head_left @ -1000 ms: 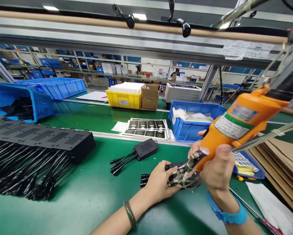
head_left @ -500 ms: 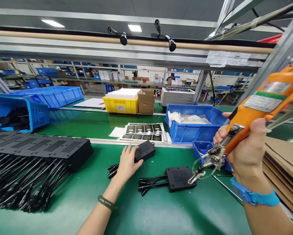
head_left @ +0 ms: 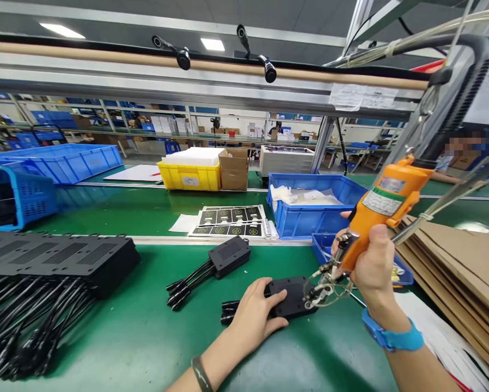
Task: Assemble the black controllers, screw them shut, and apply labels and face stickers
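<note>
My right hand (head_left: 373,261) is wrapped round an orange electric screwdriver (head_left: 385,204). The tip of the tool meets the right end of a flat black plastic box (head_left: 291,294) lying on the green bench. My left hand (head_left: 255,313) holds that box at its left end, forefinger on top and thumb along the near side. Most of the box's cables are hidden beneath this hand; only a few plug ends show at its left. A second black box (head_left: 230,256), with its cables toward me, lies just beyond, touched by neither hand.
A long row of black boxes (head_left: 101,256) with bunched cables stands at left. Sticker sheets (head_left: 228,220) lie behind, beside a blue bin (head_left: 313,215). A small blue tray (head_left: 322,247) sits behind the screwdriver; cardboard sheets (head_left: 457,256) are stacked at right.
My left hand has left the farther box and moved right and nearer, onto the box under the screwdriver. The screwdriver stays at that box's right end, and the view has turned slightly right.
</note>
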Available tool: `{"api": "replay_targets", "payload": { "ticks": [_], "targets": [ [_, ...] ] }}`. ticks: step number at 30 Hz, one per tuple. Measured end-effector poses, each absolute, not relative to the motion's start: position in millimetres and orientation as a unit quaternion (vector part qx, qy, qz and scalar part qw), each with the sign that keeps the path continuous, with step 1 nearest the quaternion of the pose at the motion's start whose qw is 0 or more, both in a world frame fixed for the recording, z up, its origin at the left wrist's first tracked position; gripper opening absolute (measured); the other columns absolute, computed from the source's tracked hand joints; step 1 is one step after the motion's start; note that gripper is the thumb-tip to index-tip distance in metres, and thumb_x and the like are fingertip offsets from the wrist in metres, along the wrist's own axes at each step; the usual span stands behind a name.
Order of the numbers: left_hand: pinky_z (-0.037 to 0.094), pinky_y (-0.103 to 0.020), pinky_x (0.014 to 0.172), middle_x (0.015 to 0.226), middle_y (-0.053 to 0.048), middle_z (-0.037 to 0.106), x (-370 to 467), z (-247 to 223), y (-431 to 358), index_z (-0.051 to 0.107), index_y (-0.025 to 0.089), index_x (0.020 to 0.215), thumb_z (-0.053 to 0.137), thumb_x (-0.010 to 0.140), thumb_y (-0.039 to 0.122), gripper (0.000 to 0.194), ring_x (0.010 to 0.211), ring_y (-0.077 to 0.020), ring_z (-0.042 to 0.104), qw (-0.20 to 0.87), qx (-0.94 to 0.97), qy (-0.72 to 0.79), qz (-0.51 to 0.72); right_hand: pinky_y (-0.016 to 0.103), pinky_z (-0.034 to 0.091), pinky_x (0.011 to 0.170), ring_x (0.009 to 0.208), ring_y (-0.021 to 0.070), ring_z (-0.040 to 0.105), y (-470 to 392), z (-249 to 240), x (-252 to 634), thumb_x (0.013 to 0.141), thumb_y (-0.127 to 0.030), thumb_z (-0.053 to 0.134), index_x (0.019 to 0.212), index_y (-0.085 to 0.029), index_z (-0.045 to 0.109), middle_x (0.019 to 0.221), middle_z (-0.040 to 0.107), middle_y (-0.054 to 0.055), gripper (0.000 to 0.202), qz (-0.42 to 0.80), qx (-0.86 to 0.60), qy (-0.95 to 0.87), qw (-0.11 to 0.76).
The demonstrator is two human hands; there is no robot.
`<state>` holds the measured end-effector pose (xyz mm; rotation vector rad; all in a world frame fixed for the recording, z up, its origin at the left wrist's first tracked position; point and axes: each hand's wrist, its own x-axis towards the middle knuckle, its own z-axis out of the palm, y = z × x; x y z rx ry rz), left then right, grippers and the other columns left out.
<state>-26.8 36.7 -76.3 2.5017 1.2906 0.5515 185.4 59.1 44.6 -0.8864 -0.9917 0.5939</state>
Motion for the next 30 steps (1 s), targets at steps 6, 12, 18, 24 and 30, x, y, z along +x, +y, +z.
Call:
{"api": "replay_targets", "payload": {
  "ticks": [6,12,18,24,30],
  "targets": [
    [0.050,-0.054,0.099,0.135,-0.019,0.053,-26,-80,37,0.066,0.026,0.127,0.087,0.069,0.040,0.063,0.121,-0.0383,0.057,0.148,0.857,0.455,0.192,0.030,0.044,0.034,0.037,0.0141,0.050,59,42,187,0.085,-0.067,0.048,0.103,-0.020,0.066,0.063,0.061,0.000,0.054,0.285,-0.401,-0.464,0.737],
    [0.052,-0.049,0.098,0.135,-0.017,0.051,-25,-82,37,0.065,0.026,0.129,0.086,0.071,0.036,0.062,0.118,-0.0357,0.059,0.162,0.852,0.459,0.193,0.030,0.048,0.043,0.051,0.0174,0.059,59,31,187,0.082,-0.072,0.051,0.095,-0.019,0.065,0.067,0.061,0.002,0.056,0.268,-0.410,-0.467,0.736],
    [0.053,-0.046,0.098,0.134,-0.017,0.049,-24,-84,36,0.065,0.025,0.129,0.086,0.073,0.035,0.061,0.117,-0.0349,0.060,0.169,0.850,0.461,0.192,0.027,0.039,0.034,0.045,0.0166,0.054,52,22,181,0.078,-0.078,0.048,0.095,-0.020,0.063,0.060,0.058,0.000,0.062,0.272,-0.396,-0.480,0.734],
    [0.050,-0.051,0.100,0.135,-0.017,0.049,-25,-85,36,0.064,0.026,0.129,0.084,0.074,0.035,0.059,0.119,-0.0361,0.058,0.158,0.854,0.455,0.195,0.030,0.039,0.034,0.037,0.0163,0.048,48,44,180,0.075,-0.072,0.052,0.099,-0.020,0.063,0.053,0.054,-0.002,0.058,0.270,-0.374,-0.470,0.753],
    [0.046,-0.051,0.104,0.140,-0.017,0.047,-26,-83,36,0.062,0.029,0.131,0.085,0.073,0.036,0.063,0.127,-0.0380,0.052,0.163,0.853,0.461,0.181,0.031,0.039,0.038,0.041,0.0154,0.047,72,103,185,0.076,-0.076,0.051,0.104,-0.021,0.068,0.054,0.050,-0.001,0.064,0.218,-0.330,-0.493,0.775]
  ]
}}
